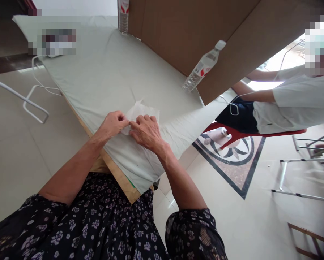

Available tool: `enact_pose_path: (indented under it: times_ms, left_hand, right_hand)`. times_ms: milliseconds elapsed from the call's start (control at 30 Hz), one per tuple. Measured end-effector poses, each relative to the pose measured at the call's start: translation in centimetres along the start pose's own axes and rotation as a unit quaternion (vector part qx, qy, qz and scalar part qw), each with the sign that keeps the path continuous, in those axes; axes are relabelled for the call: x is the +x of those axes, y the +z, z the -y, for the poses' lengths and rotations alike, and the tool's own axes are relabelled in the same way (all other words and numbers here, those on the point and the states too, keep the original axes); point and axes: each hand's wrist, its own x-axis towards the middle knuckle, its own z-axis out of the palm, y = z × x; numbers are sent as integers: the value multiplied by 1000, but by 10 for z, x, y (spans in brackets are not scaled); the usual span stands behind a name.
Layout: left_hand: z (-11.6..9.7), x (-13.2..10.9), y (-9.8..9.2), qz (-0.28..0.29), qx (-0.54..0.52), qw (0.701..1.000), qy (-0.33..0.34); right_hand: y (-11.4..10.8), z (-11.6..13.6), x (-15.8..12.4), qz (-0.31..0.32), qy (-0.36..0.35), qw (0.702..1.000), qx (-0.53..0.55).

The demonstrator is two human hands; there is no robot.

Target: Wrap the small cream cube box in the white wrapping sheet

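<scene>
My two hands work close together over a thin, crumpled piece of translucent film (pixel 141 109), which lies on the cloth-covered worktop (pixel 97 68), a little in from the corner that points to my six o'clock. My left hand (pixel 113 123) pinches its near edge between thumb and forefinger; my right hand (pixel 147 130) curls over it, thumb and forefinger closed on it just beside the left fingertips. I judge the grip is this fine because the film is so light, and that the right hand's spread also keeps it flat. Both forearms come in from seven and five o'clock, elbows wide, wrists low and right knuckles up, likely to let the fingertips meet.

From my hands, the brown cardboard (pixel 175 32) stands at one o'clock, one water bottle (pixel 202 68) next to it at two, another bottle (pixel 123 18) at twelve, perhaps all set there to leave the near corner for handwork. A person in a white shirt (pixel 294 104) sits at three o'clock.
</scene>
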Motion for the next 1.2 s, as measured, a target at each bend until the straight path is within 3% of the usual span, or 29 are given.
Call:
enact_pose_path:
  times_ms: [267,467,567,667,733,833,933,1200]
  left_hand:
    - [-8,-1,12,55,-122,991,-30]
    - [-14,-8,4,149,-64,986,19]
    - [-13,-13,9,121,65,985,109]
    - [-9,-17,19,61,161,968,183]
    - [-5,-18,24,35,182,961,207]
    - [0,-19,29,12,187,953,236]
    - [5,-18,30,2,190,947,259]
    - [8,-14,29,25,205,934,293]
  right_hand:
    - [3,0,-8,-27,32,997,71]
    - [1,-1,-25,-58,49,984,164]
    - [3,0,-41,-110,63,971,201]
    - [8,-4,-63,-216,175,937,210]
    - [14,-11,-78,-245,265,903,234]
    - [24,-22,-88,-186,353,872,284]
    - [35,-27,-81,-131,385,862,304]
    - [41,-19,-45,-199,367,827,377]
